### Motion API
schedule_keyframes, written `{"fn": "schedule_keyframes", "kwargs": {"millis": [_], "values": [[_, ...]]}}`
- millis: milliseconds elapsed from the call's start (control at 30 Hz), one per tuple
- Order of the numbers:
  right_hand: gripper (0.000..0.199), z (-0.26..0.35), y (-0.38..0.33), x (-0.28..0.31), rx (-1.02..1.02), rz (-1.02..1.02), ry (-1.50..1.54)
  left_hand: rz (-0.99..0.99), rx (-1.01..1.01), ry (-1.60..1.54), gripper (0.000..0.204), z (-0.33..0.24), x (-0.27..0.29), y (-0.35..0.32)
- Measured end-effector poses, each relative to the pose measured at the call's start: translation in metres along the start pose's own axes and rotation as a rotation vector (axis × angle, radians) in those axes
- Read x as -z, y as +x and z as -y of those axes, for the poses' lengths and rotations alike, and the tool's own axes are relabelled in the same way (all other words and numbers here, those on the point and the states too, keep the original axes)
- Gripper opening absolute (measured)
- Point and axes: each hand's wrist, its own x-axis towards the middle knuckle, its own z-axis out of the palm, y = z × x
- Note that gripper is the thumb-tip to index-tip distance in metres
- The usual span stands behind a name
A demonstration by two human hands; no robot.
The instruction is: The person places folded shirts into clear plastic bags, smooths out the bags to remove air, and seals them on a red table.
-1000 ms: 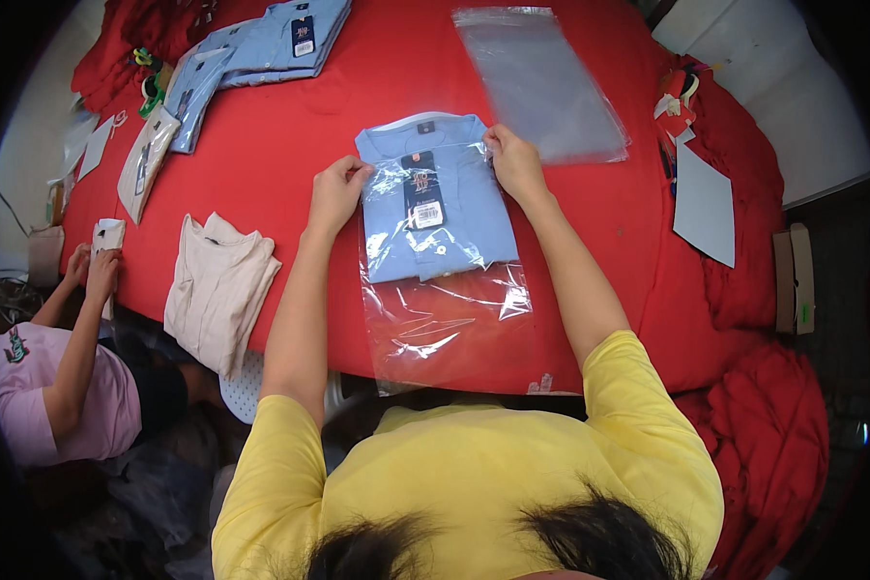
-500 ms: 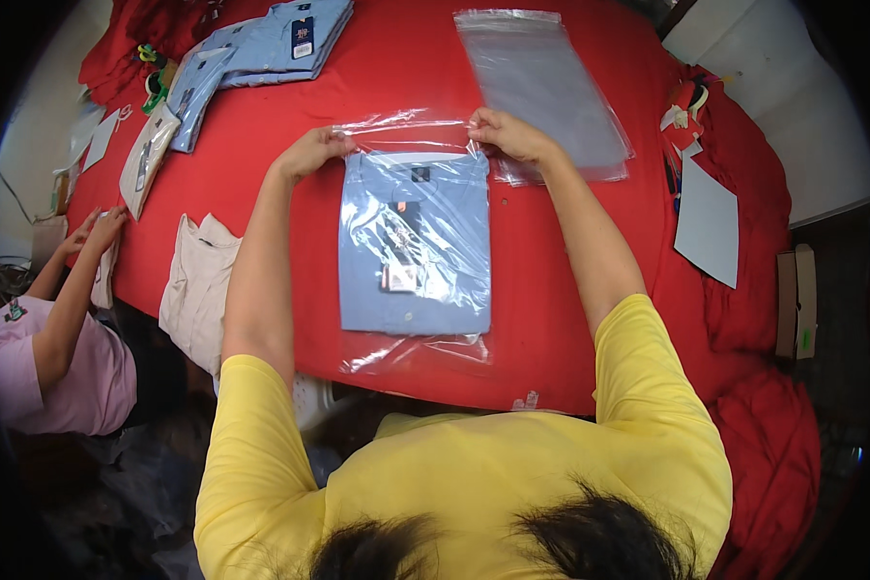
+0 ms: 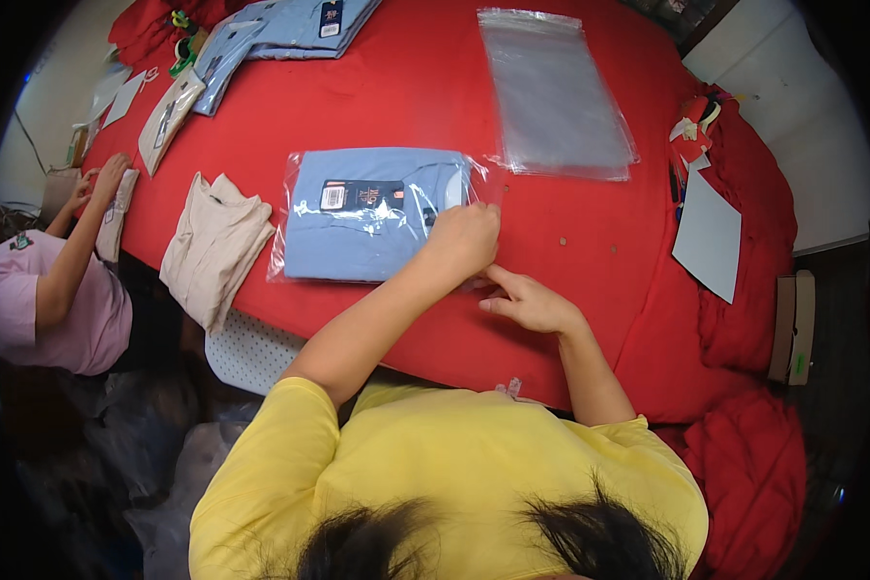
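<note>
On my left, a folded beige garment (image 3: 217, 246) lies near the edge of the red-covered worktop (image 3: 396, 101), and a white perforated seat (image 3: 249, 353) shows below it. Farther left I see a person in a pink top (image 3: 82, 309). On my right lies a pale card (image 3: 710, 237); beyond it stands a brown cardboard box (image 3: 791, 329), and nearer me red cloth (image 3: 752, 478) bunches in folds.

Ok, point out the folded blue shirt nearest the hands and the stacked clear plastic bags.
Folded blue shirt (image 3: 358, 236), head view: middle of its front.
Stacked clear plastic bags (image 3: 558, 97), head view: top bag's middle.
</note>
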Motion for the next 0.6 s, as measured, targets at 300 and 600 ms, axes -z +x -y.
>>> {"fn": "schedule_keyframes", "kwargs": {"millis": [300, 600], "values": [[0.036, -0.001, 0.07, -0.05, -0.086, -0.455, 1.044, -0.138, -0.063, -0.299, 0.04, -0.021, 0.006, -0.07], [0.036, 0.053, 0.071, -0.049, -0.003, -0.946, 0.78, -0.239, -0.35, -0.112, 0.06, -0.05, 0.021, -0.087]]}}
